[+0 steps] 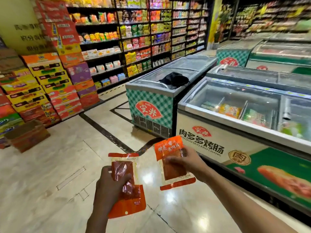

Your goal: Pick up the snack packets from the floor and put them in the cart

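The left hand (111, 184) pinches one orange snack packet (127, 185) and the right hand (182, 163) grips a second packet (173, 161), both held up over the floor (50, 174). No cart is in sight, so either slick packet could slip while the person turns to look for it. The freezer (218, 137) edge stands just right of the right hand; open floor lies left and ahead.

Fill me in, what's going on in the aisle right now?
A person stands on the shop floor holding two orange snack packets, one in each hand. The left hand grips one packet and the right hand grips the other packet, both lifted clear of the tiled floor. Chest freezers stand to the right, stacked cartons to the left. No cart is in view.
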`<action>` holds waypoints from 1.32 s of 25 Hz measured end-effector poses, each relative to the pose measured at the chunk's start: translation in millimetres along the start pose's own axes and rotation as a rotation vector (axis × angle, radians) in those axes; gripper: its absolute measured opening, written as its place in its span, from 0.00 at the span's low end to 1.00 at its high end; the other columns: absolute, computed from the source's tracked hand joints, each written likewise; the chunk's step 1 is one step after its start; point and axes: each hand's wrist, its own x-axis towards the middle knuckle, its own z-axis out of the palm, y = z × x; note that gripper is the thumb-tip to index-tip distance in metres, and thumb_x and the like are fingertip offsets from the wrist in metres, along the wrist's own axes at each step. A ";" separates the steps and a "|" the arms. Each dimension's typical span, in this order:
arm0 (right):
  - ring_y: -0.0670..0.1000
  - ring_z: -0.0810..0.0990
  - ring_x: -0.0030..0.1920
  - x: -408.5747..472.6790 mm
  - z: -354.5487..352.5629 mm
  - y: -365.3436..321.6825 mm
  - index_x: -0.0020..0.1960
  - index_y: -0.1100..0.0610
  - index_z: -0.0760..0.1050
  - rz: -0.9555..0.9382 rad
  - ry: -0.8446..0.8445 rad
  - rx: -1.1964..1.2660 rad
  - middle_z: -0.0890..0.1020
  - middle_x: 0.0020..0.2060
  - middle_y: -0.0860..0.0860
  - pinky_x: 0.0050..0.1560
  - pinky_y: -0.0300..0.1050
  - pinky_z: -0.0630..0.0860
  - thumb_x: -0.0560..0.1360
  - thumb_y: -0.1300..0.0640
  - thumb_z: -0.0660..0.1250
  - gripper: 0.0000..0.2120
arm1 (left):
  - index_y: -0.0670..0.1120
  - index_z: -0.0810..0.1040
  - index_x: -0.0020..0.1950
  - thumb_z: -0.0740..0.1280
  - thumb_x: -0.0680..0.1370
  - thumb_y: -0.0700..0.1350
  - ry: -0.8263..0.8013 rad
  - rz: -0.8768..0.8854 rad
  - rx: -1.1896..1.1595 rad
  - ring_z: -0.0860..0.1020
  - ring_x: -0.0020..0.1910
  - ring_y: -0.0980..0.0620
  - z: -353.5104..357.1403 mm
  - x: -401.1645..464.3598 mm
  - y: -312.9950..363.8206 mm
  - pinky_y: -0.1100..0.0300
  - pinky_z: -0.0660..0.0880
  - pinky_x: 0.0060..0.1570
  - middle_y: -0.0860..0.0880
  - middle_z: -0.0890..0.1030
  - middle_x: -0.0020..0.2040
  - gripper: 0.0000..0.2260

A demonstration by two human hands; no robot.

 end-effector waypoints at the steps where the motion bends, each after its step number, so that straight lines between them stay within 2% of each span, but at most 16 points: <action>1: 0.48 0.87 0.50 4.5 -16.3 -3.3 0.59 0.54 0.79 -0.005 0.037 0.009 0.87 0.50 0.51 0.52 0.48 0.84 0.67 0.55 0.82 0.23 | 0.48 0.71 0.67 0.79 0.70 0.54 -0.049 0.028 -0.009 0.78 0.49 0.47 16.5 17.2 13.9 0.54 0.72 0.48 0.44 0.83 0.58 0.30; 4: 0.46 0.87 0.46 8.9 -72.7 -10.4 0.56 0.55 0.80 -0.018 0.195 0.065 0.88 0.47 0.51 0.45 0.40 0.83 0.70 0.60 0.79 0.16 | 0.49 0.72 0.63 0.80 0.70 0.51 -0.212 0.128 0.007 0.79 0.48 0.47 75.1 60.0 63.5 0.56 0.71 0.44 0.48 0.82 0.50 0.27; 6: 0.48 0.87 0.46 5.4 -113.6 -8.6 0.57 0.56 0.80 -0.026 0.302 0.096 0.88 0.48 0.52 0.44 0.38 0.82 0.71 0.60 0.79 0.16 | 0.49 0.72 0.60 0.80 0.69 0.49 -0.301 0.191 0.005 0.82 0.48 0.47 118.8 73.1 97.5 0.57 0.72 0.40 0.50 0.82 0.47 0.25; 8: 0.50 0.87 0.48 -0.2 -156.1 -3.4 0.58 0.58 0.80 -0.028 0.394 0.104 0.88 0.49 0.52 0.43 0.38 0.82 0.70 0.60 0.79 0.18 | 0.48 0.73 0.59 0.81 0.69 0.49 -0.377 0.263 0.004 0.80 0.43 0.53 164.6 78.1 128.6 0.60 0.71 0.37 0.51 0.81 0.46 0.24; 9: 0.50 0.87 0.48 -4.1 -177.1 0.1 0.59 0.59 0.80 -0.022 0.433 0.113 0.88 0.49 0.53 0.43 0.38 0.82 0.70 0.60 0.79 0.18 | 0.48 0.74 0.59 0.80 0.69 0.49 -0.406 0.296 0.016 0.78 0.41 0.54 186.7 77.5 143.0 0.60 0.70 0.37 0.51 0.80 0.46 0.24; 11: 0.50 0.87 0.46 -18.9 -227.9 9.4 0.58 0.61 0.80 -0.016 0.538 0.142 0.88 0.49 0.55 0.42 0.38 0.81 0.70 0.62 0.79 0.17 | 0.47 0.73 0.60 0.80 0.69 0.49 -0.486 0.350 0.026 0.78 0.44 0.51 242.5 66.7 173.7 0.57 0.69 0.40 0.50 0.79 0.47 0.24; 14: 0.51 0.86 0.43 -45.4 -311.0 29.0 0.56 0.64 0.80 -0.002 0.732 0.152 0.87 0.49 0.60 0.43 0.43 0.83 0.69 0.63 0.79 0.17 | 0.47 0.73 0.63 0.80 0.69 0.50 -0.606 0.413 0.040 0.79 0.49 0.48 328.6 36.9 212.0 0.55 0.71 0.48 0.50 0.80 0.51 0.27; 17: 0.52 0.86 0.42 -75.8 -387.9 49.4 0.50 0.60 0.82 -0.003 0.882 0.162 0.88 0.43 0.55 0.45 0.44 0.84 0.67 0.62 0.81 0.13 | 0.48 0.73 0.63 0.81 0.66 0.56 -0.700 0.443 0.076 0.82 0.52 0.47 409.0 7.7 243.5 0.51 0.77 0.53 0.51 0.83 0.53 0.30; 20: 0.55 0.87 0.44 -119.7 -459.0 68.3 0.50 0.58 0.81 0.023 1.006 0.216 0.88 0.44 0.56 0.48 0.49 0.83 0.67 0.63 0.80 0.14 | 0.49 0.75 0.60 0.80 0.65 0.60 -0.790 0.502 0.102 0.82 0.50 0.48 488.5 -34.2 276.5 0.53 0.77 0.50 0.51 0.84 0.51 0.30; 23: 0.49 0.86 0.41 -170.6 -518.5 85.7 0.51 0.59 0.79 0.025 1.115 0.271 0.87 0.42 0.53 0.39 0.39 0.81 0.69 0.67 0.77 0.14 | 0.50 0.73 0.58 0.81 0.66 0.56 -0.897 0.493 0.109 0.82 0.49 0.49 558.7 -84.2 306.0 0.51 0.78 0.50 0.50 0.84 0.50 0.27; 25: 0.44 0.86 0.37 -198.5 -548.1 98.8 0.53 0.59 0.79 0.036 1.175 0.293 0.86 0.41 0.51 0.35 0.34 0.79 0.70 0.68 0.77 0.14 | 0.52 0.73 0.56 0.82 0.64 0.57 -0.943 0.499 0.103 0.83 0.49 0.50 597.7 -113.2 321.4 0.50 0.79 0.51 0.51 0.84 0.50 0.27; 28: 0.42 0.85 0.35 -243.5 -595.4 120.5 0.50 0.57 0.79 0.057 1.283 0.296 0.86 0.41 0.50 0.36 0.33 0.78 0.71 0.67 0.76 0.12 | 0.52 0.73 0.53 0.82 0.66 0.54 -1.056 0.553 0.114 0.83 0.48 0.51 664.9 -160.5 342.8 0.55 0.77 0.44 0.52 0.83 0.47 0.23; 30: 0.44 0.85 0.37 -275.8 -634.1 139.9 0.50 0.56 0.79 0.085 1.362 0.294 0.86 0.41 0.49 0.36 0.33 0.78 0.71 0.66 0.77 0.12 | 0.53 0.74 0.53 0.81 0.67 0.53 -1.122 0.584 0.134 0.82 0.48 0.50 713.7 -197.6 356.2 0.53 0.78 0.48 0.54 0.83 0.47 0.22; 33: 0.46 0.86 0.39 -320.7 -690.1 160.9 0.50 0.56 0.79 0.127 1.460 0.273 0.87 0.41 0.49 0.38 0.36 0.79 0.70 0.64 0.78 0.12 | 0.54 0.73 0.55 0.79 0.67 0.57 -1.180 0.675 0.158 0.81 0.49 0.48 780.8 -252.9 374.8 0.50 0.77 0.54 0.55 0.81 0.46 0.23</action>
